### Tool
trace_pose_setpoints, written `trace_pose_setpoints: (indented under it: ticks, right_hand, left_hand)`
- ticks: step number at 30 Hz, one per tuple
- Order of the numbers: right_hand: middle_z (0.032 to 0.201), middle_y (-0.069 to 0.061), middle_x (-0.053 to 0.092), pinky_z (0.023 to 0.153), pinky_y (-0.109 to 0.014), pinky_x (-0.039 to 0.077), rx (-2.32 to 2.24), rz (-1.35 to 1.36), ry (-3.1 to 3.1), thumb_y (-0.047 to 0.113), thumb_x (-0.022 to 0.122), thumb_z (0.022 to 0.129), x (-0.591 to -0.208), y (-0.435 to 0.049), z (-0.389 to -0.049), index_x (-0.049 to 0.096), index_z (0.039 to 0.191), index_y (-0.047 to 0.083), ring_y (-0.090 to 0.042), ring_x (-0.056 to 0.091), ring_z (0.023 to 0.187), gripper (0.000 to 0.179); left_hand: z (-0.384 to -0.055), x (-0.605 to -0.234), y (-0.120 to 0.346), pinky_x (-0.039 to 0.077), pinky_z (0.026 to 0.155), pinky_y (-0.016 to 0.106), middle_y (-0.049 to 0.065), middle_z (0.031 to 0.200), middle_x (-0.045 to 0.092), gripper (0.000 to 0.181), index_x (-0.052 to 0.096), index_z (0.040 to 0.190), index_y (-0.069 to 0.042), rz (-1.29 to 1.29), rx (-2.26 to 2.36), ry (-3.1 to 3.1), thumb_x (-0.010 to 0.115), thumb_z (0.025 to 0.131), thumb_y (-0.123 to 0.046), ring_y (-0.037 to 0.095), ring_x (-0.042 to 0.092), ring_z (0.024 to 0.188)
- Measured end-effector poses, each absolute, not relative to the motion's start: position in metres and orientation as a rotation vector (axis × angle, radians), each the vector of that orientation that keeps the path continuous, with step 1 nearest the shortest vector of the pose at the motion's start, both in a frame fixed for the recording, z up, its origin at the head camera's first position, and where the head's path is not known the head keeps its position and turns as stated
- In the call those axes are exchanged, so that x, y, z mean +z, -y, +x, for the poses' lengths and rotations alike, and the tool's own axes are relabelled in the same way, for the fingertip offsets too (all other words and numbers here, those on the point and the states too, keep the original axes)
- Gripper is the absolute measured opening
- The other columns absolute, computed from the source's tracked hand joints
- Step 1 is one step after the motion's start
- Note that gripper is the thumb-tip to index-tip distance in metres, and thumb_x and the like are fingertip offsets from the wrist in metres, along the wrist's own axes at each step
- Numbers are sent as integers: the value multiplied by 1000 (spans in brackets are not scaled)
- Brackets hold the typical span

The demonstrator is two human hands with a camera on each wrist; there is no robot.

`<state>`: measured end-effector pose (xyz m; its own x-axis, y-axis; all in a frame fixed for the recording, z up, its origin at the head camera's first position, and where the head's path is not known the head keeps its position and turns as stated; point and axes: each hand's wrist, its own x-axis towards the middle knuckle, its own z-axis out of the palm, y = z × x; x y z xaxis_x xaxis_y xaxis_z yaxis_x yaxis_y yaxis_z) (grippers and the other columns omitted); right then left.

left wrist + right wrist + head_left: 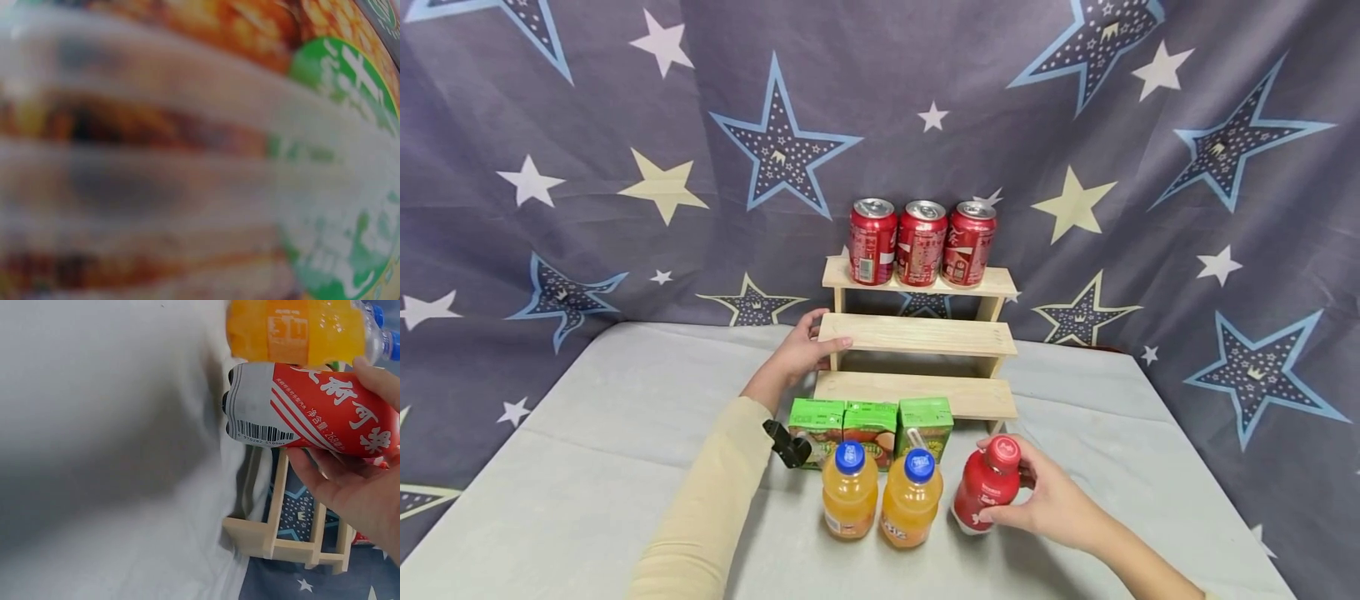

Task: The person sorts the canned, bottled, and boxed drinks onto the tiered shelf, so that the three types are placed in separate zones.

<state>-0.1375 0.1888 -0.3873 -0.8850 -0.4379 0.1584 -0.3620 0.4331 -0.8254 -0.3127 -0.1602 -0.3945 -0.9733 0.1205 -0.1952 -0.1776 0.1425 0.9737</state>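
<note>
In the head view, my left hand grips the left end of the stepped wooden shelf, thumb over the middle board and fingers behind its side. My right hand holds a red cola bottle with a red cap, fingers and thumb around its body. The right wrist view shows the same bottle from the side, its white lower label and barcode visible. Two orange drink bottles with blue caps stand just left of it. Behind them, three green-topped juice boxes line up before the lowest step.
Three red cans stand in a row on the top board. A printed carton side fills the left wrist view, mostly blurred. A star-patterned curtain hangs behind the table, which has a pale cloth over it.
</note>
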Motion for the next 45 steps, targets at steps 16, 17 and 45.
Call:
trace_pose_setpoints:
  ticks: [16,17,45]
  right_hand:
    - [114,-11,61,75,-23,54,-1516,-684,-2753,11,85,65,-348,-200,-155,52,125,3,1,59,91,69]
    - [114,-10,61,75,-22,54,-1514,-687,-2761,10,85,65,-346,-200,-157,52,125,3,1,60,91,69]
    - [122,-13,55,85,-39,54,-1540,-432,-2834,20,81,73,-288,-158,-213,43,131,8,-28,59,106,70]
  left_hand:
    - [-310,-386,158,44,98,54,20,149,26,84,11,149,-19,-63,1930,-2142,67,86,-17,41,44,125]
    - [-310,-385,158,44,98,55,20,148,26,84,11,149,-19,-62,1930,-2148,67,87,-17,41,44,125]
    - [-312,-392,161,45,96,54,18,148,27,84,13,149,-21,-68,1929,-2173,68,86,-20,39,46,124]
